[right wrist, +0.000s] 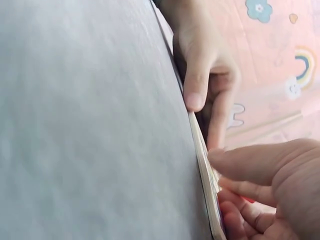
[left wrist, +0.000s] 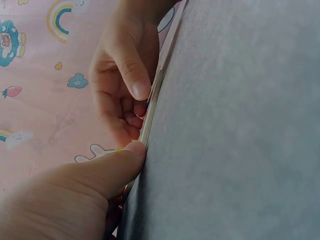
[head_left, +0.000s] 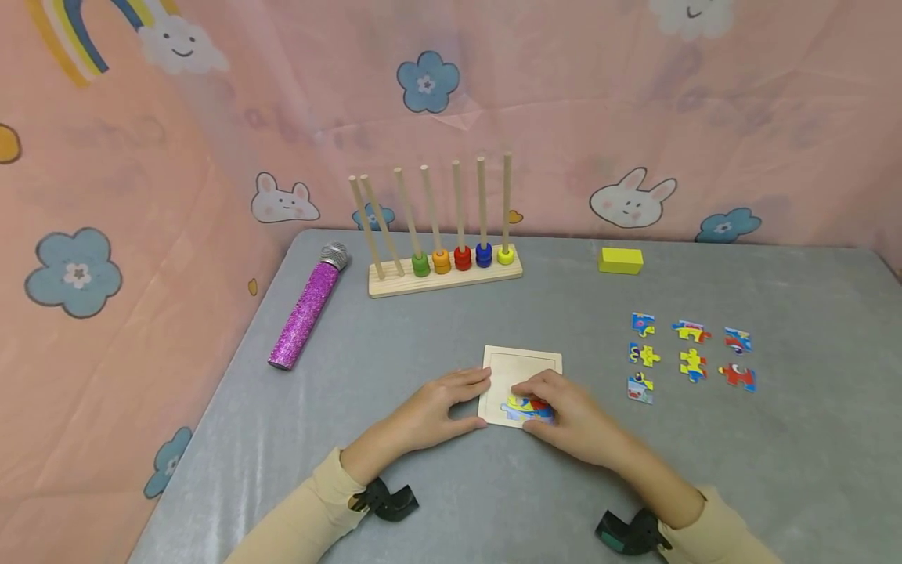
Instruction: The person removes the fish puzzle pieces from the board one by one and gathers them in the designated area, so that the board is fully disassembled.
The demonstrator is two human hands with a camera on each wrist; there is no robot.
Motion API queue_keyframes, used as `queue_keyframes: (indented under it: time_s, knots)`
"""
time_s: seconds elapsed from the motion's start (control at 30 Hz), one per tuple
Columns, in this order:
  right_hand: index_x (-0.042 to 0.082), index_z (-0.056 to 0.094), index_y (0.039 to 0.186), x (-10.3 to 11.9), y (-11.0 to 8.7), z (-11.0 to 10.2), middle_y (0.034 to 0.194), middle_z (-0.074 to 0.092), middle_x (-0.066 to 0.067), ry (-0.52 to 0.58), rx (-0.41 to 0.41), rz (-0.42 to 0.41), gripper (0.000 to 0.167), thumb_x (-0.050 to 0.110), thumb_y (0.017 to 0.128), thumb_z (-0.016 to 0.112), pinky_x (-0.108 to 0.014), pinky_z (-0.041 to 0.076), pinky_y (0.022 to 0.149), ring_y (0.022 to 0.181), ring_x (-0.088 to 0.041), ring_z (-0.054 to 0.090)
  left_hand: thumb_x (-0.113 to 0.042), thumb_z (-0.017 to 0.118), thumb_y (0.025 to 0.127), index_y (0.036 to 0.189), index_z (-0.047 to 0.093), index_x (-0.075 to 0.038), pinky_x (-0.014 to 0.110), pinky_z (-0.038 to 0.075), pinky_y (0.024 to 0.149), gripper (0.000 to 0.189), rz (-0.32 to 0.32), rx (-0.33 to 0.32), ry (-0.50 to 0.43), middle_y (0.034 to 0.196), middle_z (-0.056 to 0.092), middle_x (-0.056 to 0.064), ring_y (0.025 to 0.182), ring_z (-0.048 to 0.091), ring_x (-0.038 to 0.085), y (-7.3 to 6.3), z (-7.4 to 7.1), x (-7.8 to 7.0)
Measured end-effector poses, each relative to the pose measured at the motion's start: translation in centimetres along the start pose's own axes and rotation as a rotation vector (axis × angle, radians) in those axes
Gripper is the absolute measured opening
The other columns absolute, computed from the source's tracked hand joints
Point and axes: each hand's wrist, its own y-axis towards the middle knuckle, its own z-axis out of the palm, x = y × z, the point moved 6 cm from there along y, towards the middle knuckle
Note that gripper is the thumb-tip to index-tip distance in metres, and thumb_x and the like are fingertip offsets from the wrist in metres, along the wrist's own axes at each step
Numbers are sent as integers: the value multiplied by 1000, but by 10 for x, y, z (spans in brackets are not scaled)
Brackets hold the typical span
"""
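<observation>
A square wooden puzzle board (head_left: 520, 362) with a raised border lies flat on the table. Several colourful jigsaw pieces (head_left: 520, 409) sit joined in its lower part, partly hidden by my right hand (head_left: 574, 417). Thumb and bent fingers of that hand are at a puzzle piece near the board's lower right; most of the piece is covered. My left hand (head_left: 437, 407) rests against the board's left edge, fingers near the upper part and thumb by the lower corner. In the right wrist view, the board's edge (right wrist: 204, 165) runs between both hands.
Several loose puzzle pieces (head_left: 692, 364) lie spread out at the right. Behind the board stands a wooden peg rack (head_left: 447, 278) with coloured rings. A purple glitter microphone (head_left: 306, 313) lies at the left, and a yellow block (head_left: 621, 261) at the back right.
</observation>
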Motion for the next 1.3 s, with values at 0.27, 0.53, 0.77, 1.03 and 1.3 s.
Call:
queue_keyframes:
  time_s: [0.27,0.53,0.77,1.03,1.3]
  knots:
    - [13,66,113,5,1,5,106,54,3,-20,-14,20,35,14,79,76,-38,48,85,96,-13,52,-29,70,87,137,49,-5,37,33,112,60,-8,-1,-9,147,43,2,138,37,17,-1,-1,2]
    - [12,62,107,5,2,7,106,55,3,36,-38,58,34,8,77,77,-38,46,87,99,-15,50,-29,70,87,137,50,-5,37,33,112,59,-5,-2,-14,147,43,3,138,37,16,-1,-3,1]
    - [12,63,107,5,0,6,106,61,5,62,-65,59,34,8,77,77,-36,46,88,101,-16,52,-28,70,87,136,50,-4,37,33,112,59,8,-2,-2,147,44,4,138,38,18,-1,-3,0]
    - [15,65,107,6,-3,3,106,63,7,45,-97,16,34,7,76,78,-36,48,88,100,-14,54,-27,70,87,136,50,-3,37,33,112,59,5,5,-14,146,44,5,138,38,18,-1,0,0]
    - [12,67,110,7,-3,1,107,63,5,49,-109,-17,37,2,76,77,-32,49,84,98,-13,55,-27,70,87,136,50,-3,36,32,113,58,11,-2,-4,146,45,5,137,39,18,0,-1,-1]
